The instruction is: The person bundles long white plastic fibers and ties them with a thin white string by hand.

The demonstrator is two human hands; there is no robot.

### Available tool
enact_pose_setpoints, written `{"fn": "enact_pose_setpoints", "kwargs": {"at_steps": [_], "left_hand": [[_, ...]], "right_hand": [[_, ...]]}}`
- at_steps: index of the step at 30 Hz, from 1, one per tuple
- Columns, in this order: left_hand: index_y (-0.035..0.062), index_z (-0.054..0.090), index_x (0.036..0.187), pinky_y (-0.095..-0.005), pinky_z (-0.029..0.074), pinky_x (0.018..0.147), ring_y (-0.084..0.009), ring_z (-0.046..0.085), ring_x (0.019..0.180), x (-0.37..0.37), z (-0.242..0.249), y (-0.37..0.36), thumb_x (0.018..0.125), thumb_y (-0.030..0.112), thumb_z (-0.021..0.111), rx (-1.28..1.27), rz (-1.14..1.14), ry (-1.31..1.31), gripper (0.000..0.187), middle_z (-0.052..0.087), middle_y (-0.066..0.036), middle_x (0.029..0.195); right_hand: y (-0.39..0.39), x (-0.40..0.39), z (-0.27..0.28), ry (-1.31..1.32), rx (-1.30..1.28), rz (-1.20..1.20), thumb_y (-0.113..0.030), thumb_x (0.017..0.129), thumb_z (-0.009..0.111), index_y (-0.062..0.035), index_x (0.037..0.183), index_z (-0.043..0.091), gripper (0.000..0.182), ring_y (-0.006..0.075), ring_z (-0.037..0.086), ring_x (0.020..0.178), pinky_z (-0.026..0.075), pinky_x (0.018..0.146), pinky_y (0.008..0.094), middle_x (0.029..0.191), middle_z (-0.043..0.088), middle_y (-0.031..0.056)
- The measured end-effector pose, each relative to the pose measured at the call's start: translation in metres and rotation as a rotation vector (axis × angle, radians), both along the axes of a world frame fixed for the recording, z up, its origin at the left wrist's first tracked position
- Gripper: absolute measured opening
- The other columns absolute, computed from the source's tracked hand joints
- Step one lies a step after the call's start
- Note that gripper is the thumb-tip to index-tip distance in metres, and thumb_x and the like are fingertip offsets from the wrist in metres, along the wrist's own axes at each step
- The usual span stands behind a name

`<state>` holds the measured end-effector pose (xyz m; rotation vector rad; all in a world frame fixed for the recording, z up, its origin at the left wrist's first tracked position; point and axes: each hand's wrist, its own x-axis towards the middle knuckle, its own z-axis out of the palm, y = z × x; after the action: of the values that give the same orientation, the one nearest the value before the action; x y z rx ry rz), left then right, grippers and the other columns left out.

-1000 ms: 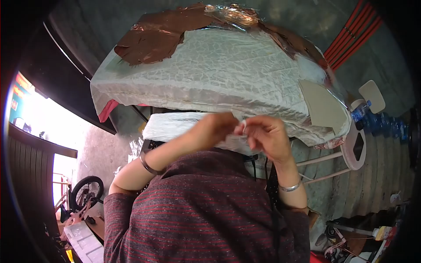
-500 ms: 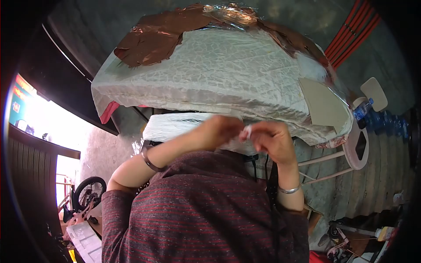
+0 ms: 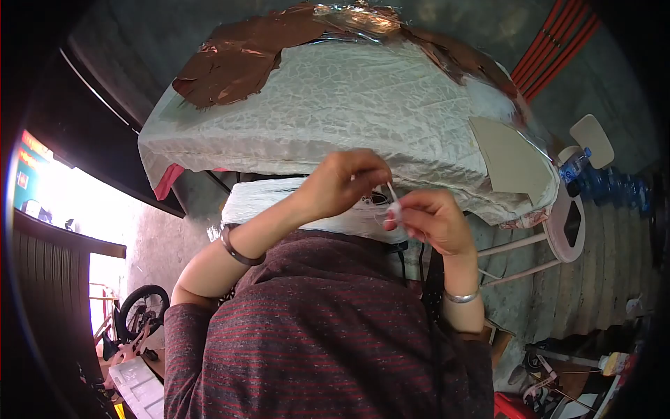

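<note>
My left hand (image 3: 343, 180) is raised over the near edge of the cloth-covered table, thumb and fingers pinched on one end of a thin white strand (image 3: 392, 191). The strand runs down to my right hand (image 3: 434, 220), whose thumb and fingers close around a small white piece (image 3: 393, 211) at the fingertips. A fine loop hangs beside that piece. Below my hands, a bundle of white threads (image 3: 265, 204) lies between my body and the table.
A pale patterned cloth (image 3: 335, 105) covers the table, with brown sheets (image 3: 241, 66) and crinkled foil along its far side. A grey board (image 3: 513, 160) lies at the right end. Beyond are a stool (image 3: 567, 234), plastic bottles (image 3: 576, 171) and, lower left, a wheel (image 3: 142, 311).
My left hand has moved up, away from the thread bundle, and the white strand now shows between my two hands. My right hand has stayed nearly in place.
</note>
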<state>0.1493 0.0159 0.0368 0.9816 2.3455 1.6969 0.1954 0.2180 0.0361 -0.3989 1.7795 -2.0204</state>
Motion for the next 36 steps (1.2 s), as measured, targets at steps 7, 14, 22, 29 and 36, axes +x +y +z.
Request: {"fn": "enact_pose_setpoints", "kwargs": {"at_steps": [7, 14, 22, 29, 36], "left_hand": [[-0.0022, 0.060, 0.088, -0.0253, 0.046, 0.058, -0.0109, 0.055, 0.066, 0.008, -0.005, 0.007, 0.085, 0.006, 0.054, 0.002, 0.000, 0.049, 0.011, 0.059, -0.007, 0.073], [-0.0024, 0.061, 0.088, -0.0249, 0.046, 0.059, -0.0114, 0.057, 0.064, 0.025, -0.014, 0.019, 0.084, 0.005, 0.053, -0.045, -0.094, -0.199, 0.011, 0.061, -0.008, 0.074], [-0.0025, 0.059, 0.097, -0.0254, 0.046, 0.068, -0.0139, 0.057, 0.076, 0.000, -0.007, 0.019, 0.090, 0.020, 0.048, 0.213, 0.051, -0.195, 0.026, 0.061, -0.008, 0.085], [-0.0040, 0.056, 0.099, -0.0309, 0.045, 0.079, -0.0166, 0.056, 0.085, 0.006, -0.024, 0.024, 0.091, 0.041, 0.039, 0.393, -0.215, -0.734, 0.049, 0.060, -0.011, 0.088], [0.0014, 0.061, 0.085, -0.0296, 0.046, 0.059, -0.0186, 0.059, 0.069, 0.002, -0.031, 0.019, 0.084, 0.012, 0.056, -0.100, 0.033, 0.013, 0.012, 0.060, -0.007, 0.082]], "right_hand": [[-0.006, -0.006, -0.022, 0.280, 0.262, -0.277, -0.004, 0.084, 0.054, 0.0022, 0.091, 0.063, 0.013, 0.0027, 0.043, 0.049, 0.032, 0.041, 0.0159, 0.077, 0.065, 0.0066], [-0.009, -0.010, -0.025, 0.187, 0.078, -0.374, -0.007, 0.084, 0.056, 0.0006, 0.095, 0.063, 0.015, 0.0034, 0.046, 0.052, 0.036, 0.045, 0.0172, 0.067, 0.060, 0.0013], [0.000, -0.009, -0.021, -0.037, -0.177, -0.197, -0.007, 0.087, 0.051, 0.0038, 0.098, 0.058, 0.017, 0.0054, 0.046, 0.051, 0.034, 0.042, 0.0179, 0.062, 0.052, 0.0015], [-0.002, -0.005, -0.023, 0.018, -0.211, -0.245, -0.001, 0.086, 0.047, 0.0041, 0.111, 0.053, 0.026, 0.0046, 0.047, 0.054, 0.034, 0.041, 0.0172, 0.078, 0.057, 0.0037], [-0.017, -0.003, -0.024, 0.209, 0.063, -0.418, -0.001, 0.084, 0.051, 0.0002, 0.113, 0.054, 0.029, 0.0043, 0.048, 0.052, 0.034, 0.041, 0.0170, 0.078, 0.061, 0.0034]]}}
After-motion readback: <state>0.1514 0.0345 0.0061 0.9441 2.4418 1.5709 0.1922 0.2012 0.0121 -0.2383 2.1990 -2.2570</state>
